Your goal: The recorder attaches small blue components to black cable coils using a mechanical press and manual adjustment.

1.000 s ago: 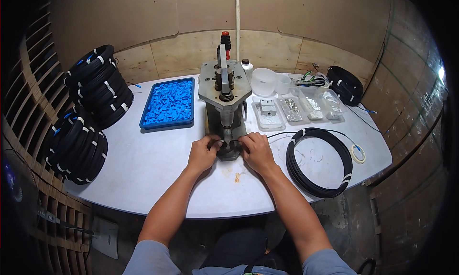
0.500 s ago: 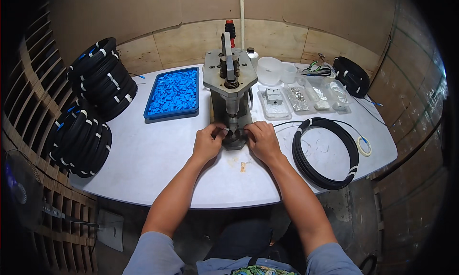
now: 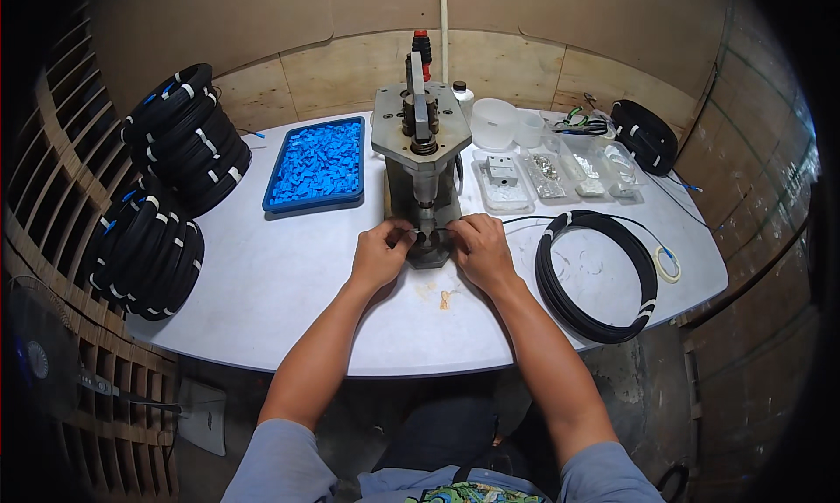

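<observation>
A grey metal bench press (image 3: 420, 127) with a lever on top stands in the middle of the table. My left hand (image 3: 381, 253) is closed in a pinch at the left of the press's lower tooling (image 3: 426, 216); what it holds is too small to make out. On the other side, my right hand (image 3: 481, 249) pinches the black cable (image 3: 525, 219), which runs off to a large black cable coil (image 3: 544, 284) lying on the right of the table. The cable's end between the fingertips is hidden at the tooling.
A blue tray (image 3: 269, 209) of small blue parts sits left of the press. Stacked black cable coils (image 3: 197, 153) stand at the far left. Clear boxes of small metal parts (image 3: 547, 178), a white tub (image 3: 494, 125) and a tape roll (image 3: 668, 264) are on the right.
</observation>
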`<move>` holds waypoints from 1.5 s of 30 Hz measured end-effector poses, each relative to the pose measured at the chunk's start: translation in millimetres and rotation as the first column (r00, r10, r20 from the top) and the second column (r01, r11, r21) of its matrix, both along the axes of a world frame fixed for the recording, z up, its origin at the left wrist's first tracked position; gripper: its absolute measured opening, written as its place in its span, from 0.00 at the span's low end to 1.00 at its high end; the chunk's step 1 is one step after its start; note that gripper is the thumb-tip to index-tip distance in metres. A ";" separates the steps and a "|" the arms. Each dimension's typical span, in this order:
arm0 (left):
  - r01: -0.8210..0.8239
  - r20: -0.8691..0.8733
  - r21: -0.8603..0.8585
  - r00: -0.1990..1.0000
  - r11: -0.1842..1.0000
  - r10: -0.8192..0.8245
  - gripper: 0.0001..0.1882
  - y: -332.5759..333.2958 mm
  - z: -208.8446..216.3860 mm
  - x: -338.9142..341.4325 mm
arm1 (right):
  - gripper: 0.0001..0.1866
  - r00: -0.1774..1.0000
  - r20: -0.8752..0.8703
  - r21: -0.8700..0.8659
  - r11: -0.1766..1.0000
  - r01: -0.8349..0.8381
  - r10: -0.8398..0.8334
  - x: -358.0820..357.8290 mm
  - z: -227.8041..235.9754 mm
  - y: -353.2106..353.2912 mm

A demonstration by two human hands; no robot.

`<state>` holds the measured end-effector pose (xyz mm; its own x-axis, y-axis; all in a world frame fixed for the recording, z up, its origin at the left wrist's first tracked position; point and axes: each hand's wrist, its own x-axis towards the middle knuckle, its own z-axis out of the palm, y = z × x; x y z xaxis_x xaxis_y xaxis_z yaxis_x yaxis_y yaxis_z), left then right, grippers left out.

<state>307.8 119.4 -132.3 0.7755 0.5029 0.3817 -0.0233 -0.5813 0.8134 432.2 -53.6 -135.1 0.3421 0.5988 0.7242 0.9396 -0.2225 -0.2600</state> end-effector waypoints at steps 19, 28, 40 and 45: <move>-0.003 0.008 0.011 1.000 1.000 0.003 0.11 1.4 0.0 -1.9 | 0.12 1.000 -0.008 0.004 1.000 0.019 -0.019 -0.2 0.1 -0.7; -0.002 0.022 0.014 1.000 1.000 0.002 0.10 2.0 -1.5 -2.4 | 0.12 1.000 -0.009 0.001 1.000 0.026 -0.026 -0.4 -1.1 0.0; 0.002 0.002 -0.037 1.000 0.999 -0.002 0.09 2.1 -2.0 -1.0 | 0.16 0.998 -0.013 0.013 0.998 -0.057 0.057 0.7 0.8 -1.2; 0.016 0.012 -0.049 1.000 0.999 -0.016 0.10 1.6 -1.5 -1.1 | 0.16 0.998 -0.011 0.012 0.998 -0.059 0.059 1.0 0.1 -1.3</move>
<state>306.7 121.0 -133.9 0.7792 0.5089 0.3659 -0.0417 -0.5403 0.8404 433.2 -54.9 -135.0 0.3150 0.6093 0.7277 0.9479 -0.1639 -0.2731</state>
